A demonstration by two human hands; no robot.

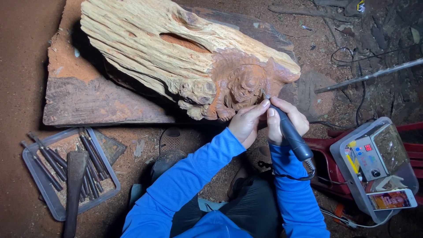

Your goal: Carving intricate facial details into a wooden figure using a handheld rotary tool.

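I see my right hand (286, 119) with its grip clenched around a grey rotary carving tool (291, 135), its tip on the carved figure (240, 86) at the near end of the pale log (176, 48). My left hand (246, 123) has fingers curled against the tool's nose. The log lies on a plank (88, 101), blocking much of it. A clear tray (53, 198) holds dark chisels (90, 163); a clear tub (352, 194) holds a control box (368, 158) and phone (392, 199), its other contents unclear.
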